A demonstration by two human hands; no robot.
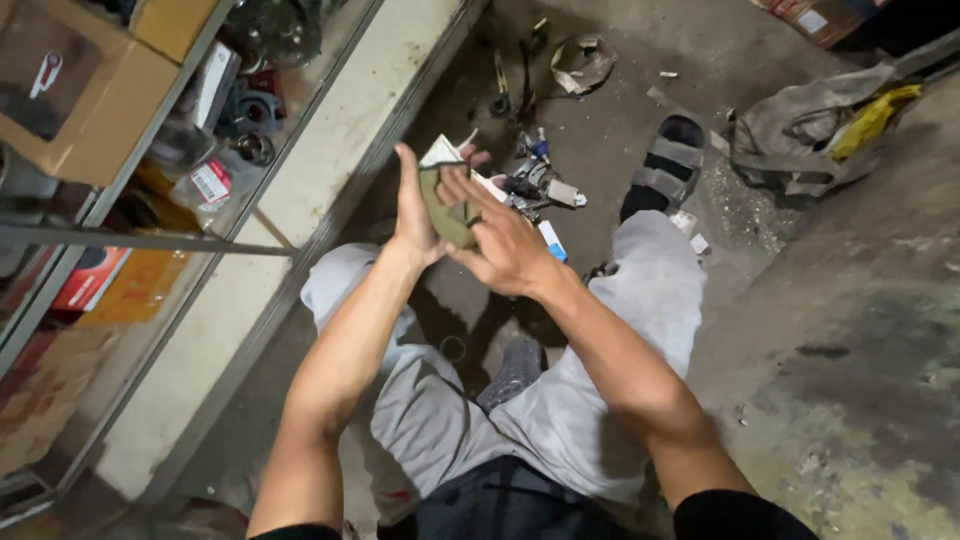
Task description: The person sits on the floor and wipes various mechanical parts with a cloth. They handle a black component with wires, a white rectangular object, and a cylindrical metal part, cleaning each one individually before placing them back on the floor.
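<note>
— Where's the pad?
— Centre frame: the flat olive piece (pixel 447 208) is pinched between the left hand (pixel 415 215) and right hand (pixel 505 245), both closed on it.
— Advice?
— Grip the edges firmly above the metal parts (pixel 535 185).

Stained concrete floor (pixel 850 330) bears scattered metal parts (pixel 540 185) and crumpled rags (pixel 810 130).

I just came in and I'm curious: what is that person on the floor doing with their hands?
A person sits on a concrete floor and holds a small flat olive-green piece upright between both hands. The left hand backs it; the right hand grips its front edge. Small metal parts lie just beyond, and a glass-fronted cabinet stands at the left.
</note>
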